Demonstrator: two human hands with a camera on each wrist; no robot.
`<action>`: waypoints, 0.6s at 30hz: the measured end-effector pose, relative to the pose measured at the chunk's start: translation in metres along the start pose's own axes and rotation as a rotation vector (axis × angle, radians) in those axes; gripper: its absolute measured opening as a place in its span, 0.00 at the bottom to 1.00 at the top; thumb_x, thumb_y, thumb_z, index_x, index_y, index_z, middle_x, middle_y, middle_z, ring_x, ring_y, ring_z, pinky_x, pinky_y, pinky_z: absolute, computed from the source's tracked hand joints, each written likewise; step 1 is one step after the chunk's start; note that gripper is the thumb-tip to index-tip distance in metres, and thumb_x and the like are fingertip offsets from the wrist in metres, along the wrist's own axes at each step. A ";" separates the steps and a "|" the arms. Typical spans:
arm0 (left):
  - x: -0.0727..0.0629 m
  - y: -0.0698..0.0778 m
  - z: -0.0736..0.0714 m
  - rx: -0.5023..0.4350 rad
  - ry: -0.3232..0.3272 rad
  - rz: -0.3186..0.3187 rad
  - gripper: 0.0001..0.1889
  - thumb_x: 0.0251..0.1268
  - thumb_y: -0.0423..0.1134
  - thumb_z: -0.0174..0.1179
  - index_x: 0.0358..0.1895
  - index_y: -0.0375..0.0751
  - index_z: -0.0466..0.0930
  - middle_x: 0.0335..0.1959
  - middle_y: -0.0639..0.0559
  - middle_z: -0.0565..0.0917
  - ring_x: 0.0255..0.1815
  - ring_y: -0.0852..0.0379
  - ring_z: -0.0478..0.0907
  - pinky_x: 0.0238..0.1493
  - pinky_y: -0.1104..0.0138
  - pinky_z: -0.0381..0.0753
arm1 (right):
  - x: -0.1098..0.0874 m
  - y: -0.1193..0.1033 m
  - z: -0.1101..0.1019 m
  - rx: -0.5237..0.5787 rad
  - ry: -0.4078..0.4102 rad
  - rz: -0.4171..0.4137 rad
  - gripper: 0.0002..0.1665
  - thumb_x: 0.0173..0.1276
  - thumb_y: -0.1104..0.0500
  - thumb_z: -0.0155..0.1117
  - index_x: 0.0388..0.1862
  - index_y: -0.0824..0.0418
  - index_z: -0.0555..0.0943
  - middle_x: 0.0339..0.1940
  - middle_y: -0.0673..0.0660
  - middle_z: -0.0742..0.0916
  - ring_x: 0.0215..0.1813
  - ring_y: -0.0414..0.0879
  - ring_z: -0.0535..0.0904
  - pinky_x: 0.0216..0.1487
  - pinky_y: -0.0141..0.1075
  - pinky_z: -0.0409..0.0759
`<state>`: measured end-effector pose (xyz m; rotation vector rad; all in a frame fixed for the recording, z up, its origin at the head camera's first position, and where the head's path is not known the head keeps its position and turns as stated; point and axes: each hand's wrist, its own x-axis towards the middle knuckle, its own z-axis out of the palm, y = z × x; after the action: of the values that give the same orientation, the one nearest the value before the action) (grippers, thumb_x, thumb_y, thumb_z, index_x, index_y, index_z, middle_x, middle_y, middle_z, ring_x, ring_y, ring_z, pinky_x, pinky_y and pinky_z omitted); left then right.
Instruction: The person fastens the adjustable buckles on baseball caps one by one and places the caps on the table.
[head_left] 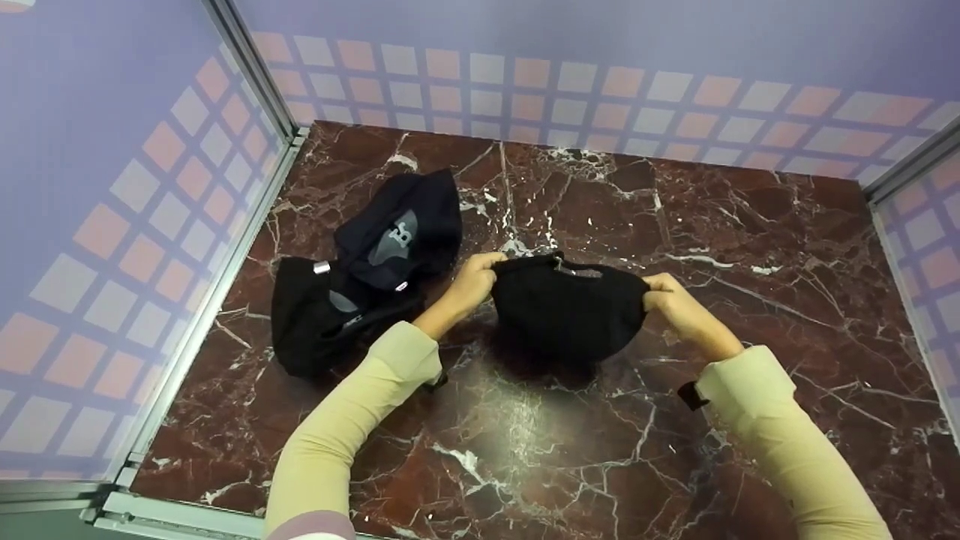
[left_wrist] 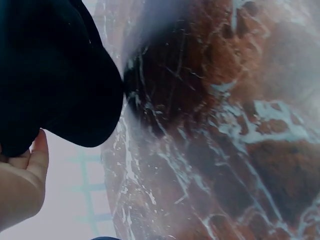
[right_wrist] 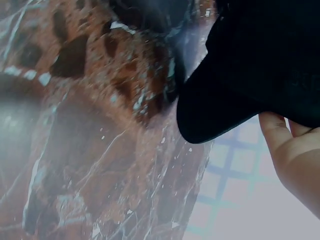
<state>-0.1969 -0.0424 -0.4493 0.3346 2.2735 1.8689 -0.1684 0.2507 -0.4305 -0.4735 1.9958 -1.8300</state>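
Note:
A black baseball cap (head_left: 566, 311) is held up between both hands over the marble-patterned surface. My left hand (head_left: 474, 283) pinches its left side, and my right hand (head_left: 671, 301) grips the opposite side. In the left wrist view, the left hand (left_wrist: 24, 182) has its fingers on the cap's edge, the brim (left_wrist: 85, 110) pointing down. The right wrist view shows the right hand (right_wrist: 295, 155) on the cap's other edge, beside the brim (right_wrist: 210, 120). The fingertips behind the fabric are hidden.
Left of the held cap lie a dark navy cap (head_left: 409, 225) with a grey patch and another black cap (head_left: 304, 322), partly overlapping. Patterned purple panels (head_left: 600, 45) with metal frame rails (head_left: 255, 67) border the marble surface (head_left: 525, 472) at the back and sides.

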 end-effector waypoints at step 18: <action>0.009 0.028 0.006 -0.466 0.167 0.088 0.24 0.38 0.19 0.33 0.45 0.30 0.65 0.24 0.52 0.72 0.27 0.60 0.70 0.30 0.71 0.67 | 0.013 -0.021 -0.002 0.636 0.213 0.090 0.31 0.51 0.74 0.23 0.22 0.59 0.79 0.20 0.49 0.81 0.20 0.39 0.75 0.20 0.30 0.73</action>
<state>-0.2023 -0.0291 -0.4227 0.2159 1.8528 2.4718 -0.1813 0.2439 -0.4101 0.0033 1.3929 -2.3787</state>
